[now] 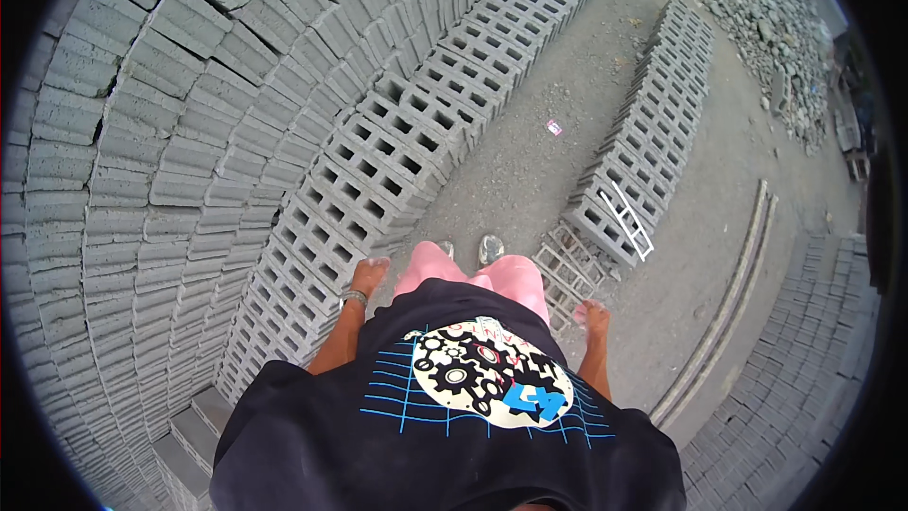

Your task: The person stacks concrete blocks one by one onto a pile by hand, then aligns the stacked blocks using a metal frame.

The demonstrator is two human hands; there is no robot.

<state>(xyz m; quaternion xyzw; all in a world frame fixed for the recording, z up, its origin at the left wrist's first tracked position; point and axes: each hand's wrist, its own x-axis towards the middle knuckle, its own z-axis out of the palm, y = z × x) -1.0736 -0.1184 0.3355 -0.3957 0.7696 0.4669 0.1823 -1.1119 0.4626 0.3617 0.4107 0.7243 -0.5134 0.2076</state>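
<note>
My left hand (370,274), with a band at its wrist, hangs beside a long row of grey hollow concrete blocks (355,191). Its fingers look loosely spread, and I see nothing in them. On the other side my right hand (593,317) is low by my thigh, near a ladder-like metal frame (570,272) on the ground. The right fingers are pale and small in view, so I cannot tell how far they are curled. A white ladder-shaped frame (626,220) lies on the near end of a second block row (653,99).
A tall curved stack of grey blocks (180,132) rises on the left. Dirt ground (515,161) runs between the rows, with a small pink-and-white scrap (553,128) on it. Two long poles (724,308) lie at right, beside more blocks (794,350). Rubble (766,28) is heaped far right.
</note>
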